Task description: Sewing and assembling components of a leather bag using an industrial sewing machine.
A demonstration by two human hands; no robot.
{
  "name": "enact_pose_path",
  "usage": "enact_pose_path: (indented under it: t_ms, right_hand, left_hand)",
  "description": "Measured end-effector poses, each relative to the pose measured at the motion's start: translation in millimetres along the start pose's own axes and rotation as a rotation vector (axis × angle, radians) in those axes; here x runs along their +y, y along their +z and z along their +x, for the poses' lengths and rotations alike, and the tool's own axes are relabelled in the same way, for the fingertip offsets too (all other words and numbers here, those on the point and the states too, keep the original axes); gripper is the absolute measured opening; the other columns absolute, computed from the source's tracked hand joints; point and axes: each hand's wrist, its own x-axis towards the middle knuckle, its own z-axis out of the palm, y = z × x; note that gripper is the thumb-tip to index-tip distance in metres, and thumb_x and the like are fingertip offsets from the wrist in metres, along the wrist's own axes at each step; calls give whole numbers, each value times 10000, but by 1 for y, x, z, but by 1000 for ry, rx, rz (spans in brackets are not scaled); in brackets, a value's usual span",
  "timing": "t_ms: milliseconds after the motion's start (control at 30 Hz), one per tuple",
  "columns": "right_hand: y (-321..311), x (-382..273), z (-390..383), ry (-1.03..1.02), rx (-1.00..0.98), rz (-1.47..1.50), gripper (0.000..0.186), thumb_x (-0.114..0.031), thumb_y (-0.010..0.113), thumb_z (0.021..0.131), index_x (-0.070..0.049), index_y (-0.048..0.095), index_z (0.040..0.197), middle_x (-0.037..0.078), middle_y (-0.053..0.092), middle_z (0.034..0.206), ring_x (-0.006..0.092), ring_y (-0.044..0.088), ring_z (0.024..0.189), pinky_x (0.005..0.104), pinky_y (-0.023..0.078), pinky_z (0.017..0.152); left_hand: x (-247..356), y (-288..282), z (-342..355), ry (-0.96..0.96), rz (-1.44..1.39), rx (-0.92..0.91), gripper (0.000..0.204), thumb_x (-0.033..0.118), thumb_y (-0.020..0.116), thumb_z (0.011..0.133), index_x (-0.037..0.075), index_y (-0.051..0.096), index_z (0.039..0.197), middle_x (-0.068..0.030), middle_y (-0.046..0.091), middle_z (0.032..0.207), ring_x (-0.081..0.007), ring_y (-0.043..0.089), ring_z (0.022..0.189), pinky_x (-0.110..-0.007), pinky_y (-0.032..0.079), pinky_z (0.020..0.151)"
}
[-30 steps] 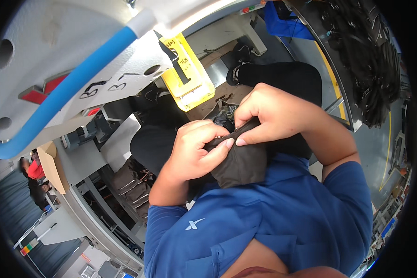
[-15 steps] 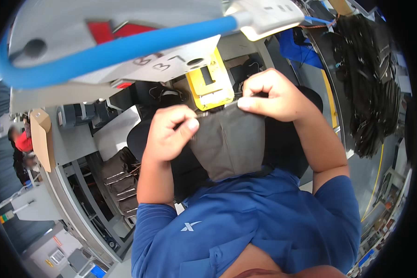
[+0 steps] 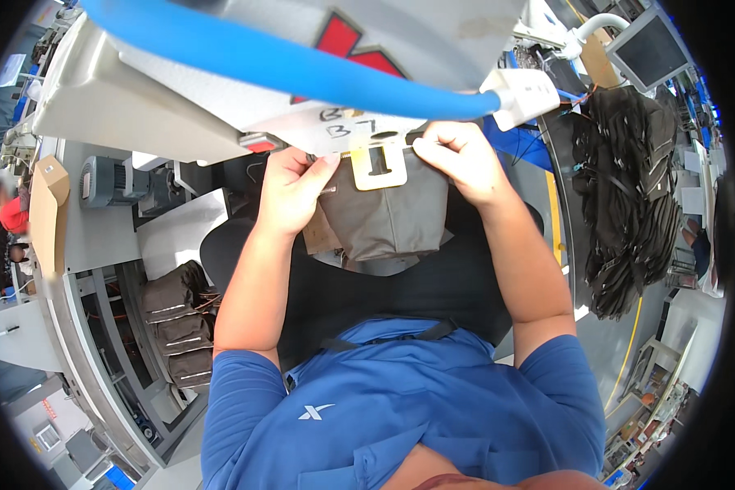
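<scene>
My left hand (image 3: 296, 189) pinches the left end of the top edge of a grey-brown fabric piece (image 3: 388, 219), thumb on top. At the opposite end, my right hand (image 3: 464, 162) grips the same edge between thumb and bent fingers. A zipper strip runs along that edge, partly hidden. The fabric hangs toward me, with a seam down its middle. Over its top edge sits a yellow plate (image 3: 398, 173) with a dark slot, below the large white machine (image 3: 180, 106). I cannot tell whether plate and cloth touch.
A thick blue tube (image 3: 302, 65) arches across the machine close to me. Dark fabric pieces (image 3: 625, 196) hang in a heap at the right; folded dark bundles (image 3: 175, 322) lie at the lower left. A cardboard box (image 3: 51, 216) stands far left, near a person in red.
Both hands have carried the fabric away from my body, toward the machine. Its top edge now lies beneath the yellow plate in view. The whole view has also shifted.
</scene>
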Motion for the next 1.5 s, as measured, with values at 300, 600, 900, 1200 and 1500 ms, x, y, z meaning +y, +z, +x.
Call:
enact_pose_path:
  t_ms: [300, 600, 900, 1200, 1500]
  right_hand:
    - [1, 9, 15, -199, 85, 20, 331, -177, 755, 894, 4, 663, 1156, 20, 663, 1013, 120, 589, 962, 308, 491, 892]
    - [4, 41, 29, -326, 138, 117, 551, -80, 784, 864, -16, 534, 1350, 58, 607, 1160, 162, 575, 1078, 341, 489, 937]
    - [5, 27, 25, -376, -28, 292, 319, -182, 729, 947, -33, 626, 1210, 24, 630, 1032, 130, 597, 911, 277, 504, 731]
    - [7, 72, 28, -319, 63, 304, 276, -148, 667, 986, -4, 654, 1222, 63, 684, 1064, 153, 641, 919, 319, 541, 780]
    - [11, 90, 26, -295, 85, 202, 353, -107, 707, 941, 2, 629, 1268, 114, 685, 1225, 219, 631, 1133, 387, 504, 983]
  left_hand:
    - [-10, 3, 8, -43, -27, 236, 261, -44, 669, 918, 20, 680, 1171, -52, 704, 1143, -163, 647, 1064, -316, 486, 949]
    - [-14, -1, 14, 326, 259, 199, 23, -23, 701, 876, -5, 687, 874, -78, 675, 824, -175, 613, 754, -333, 491, 703]
    - [-94, -60, 10, 553, 389, 151, 69, -7, 655, 910, 17, 672, 848, -75, 680, 844, -170, 615, 718, -342, 513, 667]
    - [-69, -33, 3, 346, 112, 135, 173, 7, 666, 908, 2, 691, 1079, -117, 715, 1030, -201, 667, 932, -370, 541, 825]
    - [-91, -43, 2, 278, 17, 50, 232, 115, 693, 951, 13, 684, 1160, -73, 701, 1119, -209, 655, 1004, -376, 530, 887]
